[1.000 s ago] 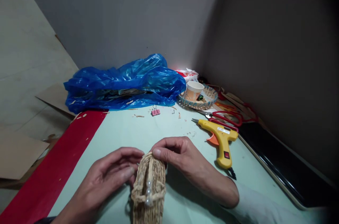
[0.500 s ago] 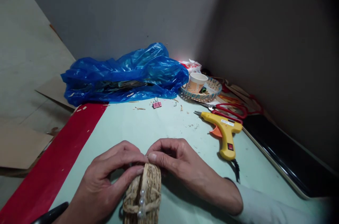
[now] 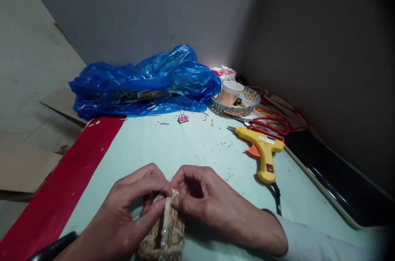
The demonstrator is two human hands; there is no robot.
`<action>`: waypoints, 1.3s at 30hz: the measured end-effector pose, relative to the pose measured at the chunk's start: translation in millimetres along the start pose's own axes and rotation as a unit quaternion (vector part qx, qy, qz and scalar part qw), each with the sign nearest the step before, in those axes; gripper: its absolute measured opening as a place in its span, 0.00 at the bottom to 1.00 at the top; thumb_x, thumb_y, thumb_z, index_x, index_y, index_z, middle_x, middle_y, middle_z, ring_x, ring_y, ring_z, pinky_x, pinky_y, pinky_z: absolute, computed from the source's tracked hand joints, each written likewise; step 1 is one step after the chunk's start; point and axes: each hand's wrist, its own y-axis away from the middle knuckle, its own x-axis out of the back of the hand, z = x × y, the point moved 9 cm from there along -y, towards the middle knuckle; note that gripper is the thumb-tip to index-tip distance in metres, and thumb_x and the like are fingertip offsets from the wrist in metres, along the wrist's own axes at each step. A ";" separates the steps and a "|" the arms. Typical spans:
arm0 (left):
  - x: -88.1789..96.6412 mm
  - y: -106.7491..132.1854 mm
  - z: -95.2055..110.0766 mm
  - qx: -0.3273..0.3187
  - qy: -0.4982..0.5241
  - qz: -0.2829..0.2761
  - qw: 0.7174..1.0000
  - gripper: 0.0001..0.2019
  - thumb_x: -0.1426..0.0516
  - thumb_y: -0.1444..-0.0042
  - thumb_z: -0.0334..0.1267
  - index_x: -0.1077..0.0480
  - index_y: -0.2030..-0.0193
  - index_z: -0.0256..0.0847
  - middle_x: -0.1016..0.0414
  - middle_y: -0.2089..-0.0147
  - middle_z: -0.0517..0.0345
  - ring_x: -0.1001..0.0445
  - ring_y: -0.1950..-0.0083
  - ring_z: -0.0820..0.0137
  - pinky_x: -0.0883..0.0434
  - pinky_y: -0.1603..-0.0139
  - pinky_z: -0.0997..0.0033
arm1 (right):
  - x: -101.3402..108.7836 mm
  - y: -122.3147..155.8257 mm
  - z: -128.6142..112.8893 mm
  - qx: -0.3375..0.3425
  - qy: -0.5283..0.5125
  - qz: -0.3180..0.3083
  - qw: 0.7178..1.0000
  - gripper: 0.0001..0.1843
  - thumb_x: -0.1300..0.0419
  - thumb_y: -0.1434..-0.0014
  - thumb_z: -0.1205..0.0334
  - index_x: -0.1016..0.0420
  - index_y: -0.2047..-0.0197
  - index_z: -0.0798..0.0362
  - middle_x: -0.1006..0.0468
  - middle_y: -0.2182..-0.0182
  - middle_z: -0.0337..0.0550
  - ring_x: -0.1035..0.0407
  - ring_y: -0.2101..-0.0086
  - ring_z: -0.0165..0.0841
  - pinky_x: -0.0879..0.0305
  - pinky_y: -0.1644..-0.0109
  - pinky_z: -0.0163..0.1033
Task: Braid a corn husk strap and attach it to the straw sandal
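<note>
A woven piece of tan plant fibre (image 3: pixel 176 230) stands at the bottom centre, its lower end cut off by the frame. A flat strip runs down its middle, and a short row of pearly beads (image 3: pixel 164 238) sits along it. My left hand (image 3: pixel 135 203) pinches the strip near the top from the left, thumb and forefinger closed. From the right, my right hand (image 3: pixel 205 195) presses thumb and curled fingers against the same upper end. The fingertips of both hands nearly meet there and partly hide the top.
A yellow glue gun (image 3: pixel 265 150) lies on the right, with red-handled scissors (image 3: pixel 271 126) behind it. Farther back are a woven basket (image 3: pixel 247 106) with a paper cup (image 3: pixel 230 93), a pink binder clip (image 3: pixel 183 119) and a blue plastic bag (image 3: pixel 148 80). A black tray-like object (image 3: pixel 333 178) borders the right.
The woven piece has tilted and shifted slightly lower, with the beads nearer the bottom edge. My right thumb has moved down onto its upper face. The view has shifted a little.
</note>
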 end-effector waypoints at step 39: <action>-0.6 4.7 -25.2 0.129 0.108 0.052 0.984 0.02 0.45 0.40 0.37 0.31 0.63 0.46 0.30 0.64 0.60 0.28 0.64 0.70 0.30 0.65 0.75 | 8.7 0.4 3.4 0.019 -0.025 0.080 0.996 0.02 0.40 0.46 0.69 0.29 0.67 0.56 0.32 0.76 0.35 0.40 0.74 0.26 0.45 0.73 0.31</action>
